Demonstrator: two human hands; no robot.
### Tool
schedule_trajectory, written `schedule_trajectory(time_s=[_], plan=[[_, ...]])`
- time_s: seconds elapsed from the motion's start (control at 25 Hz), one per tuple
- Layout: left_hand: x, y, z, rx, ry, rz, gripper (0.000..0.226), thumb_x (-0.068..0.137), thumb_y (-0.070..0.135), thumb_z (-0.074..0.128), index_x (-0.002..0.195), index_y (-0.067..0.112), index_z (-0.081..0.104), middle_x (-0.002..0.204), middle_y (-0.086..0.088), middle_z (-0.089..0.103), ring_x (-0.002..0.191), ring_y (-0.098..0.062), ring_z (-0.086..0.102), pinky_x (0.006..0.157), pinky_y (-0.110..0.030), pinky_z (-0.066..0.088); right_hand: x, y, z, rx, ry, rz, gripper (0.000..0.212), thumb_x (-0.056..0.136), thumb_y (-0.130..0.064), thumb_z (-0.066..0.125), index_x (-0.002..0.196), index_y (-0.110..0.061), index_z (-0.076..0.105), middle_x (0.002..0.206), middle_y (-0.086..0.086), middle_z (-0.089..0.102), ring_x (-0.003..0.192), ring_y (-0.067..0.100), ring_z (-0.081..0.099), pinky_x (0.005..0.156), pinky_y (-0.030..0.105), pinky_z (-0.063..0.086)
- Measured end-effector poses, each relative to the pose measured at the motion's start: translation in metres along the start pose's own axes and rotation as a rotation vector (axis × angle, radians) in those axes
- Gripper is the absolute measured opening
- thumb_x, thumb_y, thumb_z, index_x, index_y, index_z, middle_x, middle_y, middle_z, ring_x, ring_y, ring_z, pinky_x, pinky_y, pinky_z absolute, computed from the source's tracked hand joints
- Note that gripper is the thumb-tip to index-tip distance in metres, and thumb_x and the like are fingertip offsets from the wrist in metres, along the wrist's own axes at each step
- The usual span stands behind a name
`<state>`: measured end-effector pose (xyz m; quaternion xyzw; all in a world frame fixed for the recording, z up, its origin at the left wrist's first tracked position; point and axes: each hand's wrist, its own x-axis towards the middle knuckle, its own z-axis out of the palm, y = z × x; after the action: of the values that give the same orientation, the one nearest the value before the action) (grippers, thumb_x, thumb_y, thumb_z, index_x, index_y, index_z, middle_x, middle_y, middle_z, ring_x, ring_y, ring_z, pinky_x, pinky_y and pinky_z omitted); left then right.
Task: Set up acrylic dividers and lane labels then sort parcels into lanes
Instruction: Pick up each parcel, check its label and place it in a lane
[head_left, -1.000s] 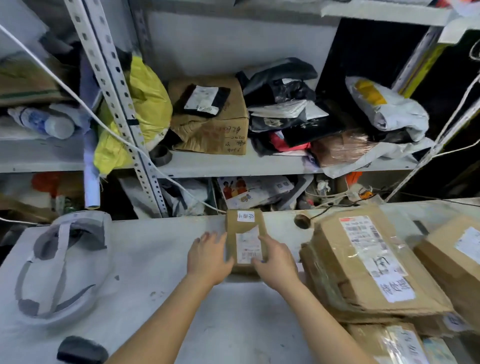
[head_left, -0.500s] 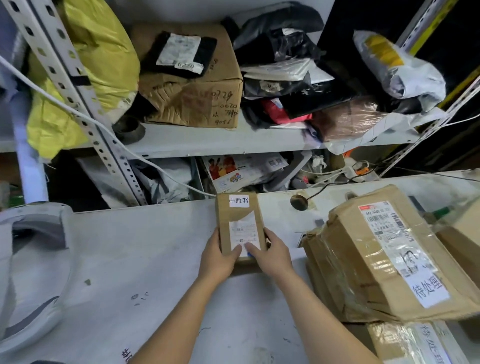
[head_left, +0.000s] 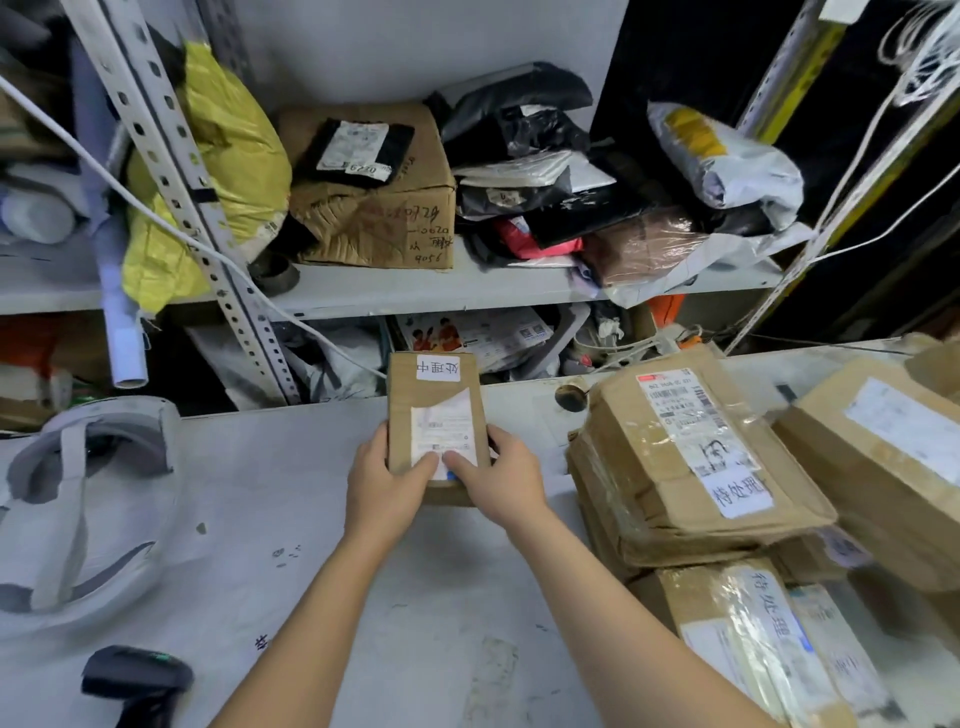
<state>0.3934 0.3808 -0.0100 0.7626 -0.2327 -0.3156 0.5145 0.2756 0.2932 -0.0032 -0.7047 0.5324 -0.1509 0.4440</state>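
Worktable (head_left: 249, 519): white, scuffed, carries everything noted here. Parcel stack (head_left: 675, 467): taped brown boxes just right of the right-hand fingers, with the top box tilted. I judge that a wide swing of the right forearm could knock it over. Small parcel (head_left: 436, 410): a long brown box with its near end between the two hands and its far end reaching past the fingertips toward the table's back edge. I cannot tell whether its underside touches the table. Left hand (head_left: 387, 486) and right hand (head_left: 501, 480) each grip a near corner, thumbs pressed on top and the other fingers curled round the sides. Risk: if pushed further away, the box may tip off the back edge. Shipping label (head_left: 447, 431): it lies under the thumbs with its upper corner lifted, so thumb drag could peel it further. Lane label (head_left: 438, 368): handwritten, beyond the fingertips. No dividers are in view, so a wrong lane is possible.
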Motion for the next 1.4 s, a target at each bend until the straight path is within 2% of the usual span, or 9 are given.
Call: schedule_trajectory(time_s=[0.16,0.36,0.48,0.68,0.76,0.92,1.16,1.28,1.4], plan=[[-0.037,0.046,-0.014,-0.009,0.087,0.083,0.042,0.072,0.046,0.071,0.111,0.054,0.057,0.118,0.011,0.066,0.104,-0.011,0.064,0.090,-0.043,0.056,-0.035,-0.033,-0.037,0.029,0.014,-0.093,0.039,0.086,-0.045,0.073,0.121,-0.030,0.068,0.114,-0.016,0.073,0.101,0.011,0.069,0.083,0.038,0.060],[-0.096,0.113,-0.017,-0.088,0.153,0.210,0.024,0.084,0.028,0.074,0.103,0.042,0.068,0.110,0.013,0.072,0.102,-0.009,0.067,0.089,-0.036,0.055,-0.080,-0.066,-0.106,0.098,0.048,-0.249,0.047,0.076,-0.053,0.070,0.118,-0.032,0.071,0.106,-0.017,0.075,0.095,0.006,0.069,0.083,0.038,0.060],[-0.135,0.151,-0.001,-0.095,0.151,0.277,0.027,0.090,0.025,0.072,0.114,0.035,0.066,0.112,0.012,0.069,0.100,-0.006,0.065,0.080,-0.029,0.051,-0.103,-0.071,-0.152,0.135,0.084,-0.301,0.059,0.067,-0.063,0.067,0.118,-0.033,0.071,0.104,-0.017,0.075,0.096,0.009,0.071,0.084,0.040,0.061],[-0.188,0.204,0.045,-0.110,0.101,0.355,0.024,0.089,0.030,0.073,0.109,0.043,0.066,0.104,0.019,0.070,0.099,-0.006,0.066,0.078,-0.028,0.050,-0.139,-0.059,-0.240,0.171,0.138,-0.354,0.046,0.073,-0.053,0.073,0.112,-0.030,0.074,0.099,-0.015,0.076,0.094,0.008,0.071,0.086,0.041,0.060],[-0.198,0.219,0.070,-0.094,0.045,0.382,0.023,0.089,0.034,0.073,0.108,0.046,0.067,0.107,0.018,0.070,0.101,-0.008,0.066,0.080,-0.030,0.052,-0.146,-0.048,-0.274,0.176,0.178,-0.336,0.048,0.075,-0.053,0.076,0.117,-0.030,0.073,0.104,-0.015,0.076,0.098,0.009,0.070,0.087,0.040,0.059],[-0.200,0.242,0.125,-0.101,-0.075,0.371,0.050,0.088,0.040,0.074,0.135,0.038,0.060,0.118,0.013,0.070,0.103,-0.011,0.068,0.079,-0.032,0.055,-0.150,-0.022,-0.335,0.189,0.235,-0.271,0.051,0.078,-0.051,0.079,0.123,-0.029,0.072,0.106,-0.017,0.075,0.096,0.007,0.071,0.085,0.039,0.062],[-0.178,0.245,0.211,-0.115,-0.270,0.383,0.050,0.089,0.038,0.074,0.136,0.037,0.059,0.119,0.019,0.067,0.109,-0.006,0.063,0.090,-0.033,0.054,-0.133,0.021,-0.401,0.150,0.348,-0.121,0.059,0.080,-0.044,0.084,0.134,-0.025,0.066,0.122,-0.010,0.072,0.106,0.008,0.069,0.093,0.037,0.059],[-0.175,0.240,0.250,-0.083,-0.337,0.370,0.057,0.085,0.046,0.075,0.139,0.036,0.057,0.122,0.017,0.067,0.110,-0.007,0.064,0.091,-0.036,0.057,-0.127,0.043,-0.427,0.160,0.337,-0.073,0.056,0.082,-0.039,0.084,0.133,-0.026,0.068,0.119,-0.009,0.074,0.100,0.005,0.072,0.086,0.032,0.062],[-0.184,0.239,0.284,-0.035,-0.360,0.346,0.062,0.088,0.044,0.074,0.145,0.032,0.052,0.117,0.021,0.062,0.115,-0.009,0.060,0.095,-0.035,0.053,-0.124,0.070,-0.453,0.152,0.357,-0.031,0.056,0.081,-0.040,0.085,0.133,-0.027,0.067,0.122,-0.011,0.072,0.107,0.007,0.069,0.091,0.035,0.060]])
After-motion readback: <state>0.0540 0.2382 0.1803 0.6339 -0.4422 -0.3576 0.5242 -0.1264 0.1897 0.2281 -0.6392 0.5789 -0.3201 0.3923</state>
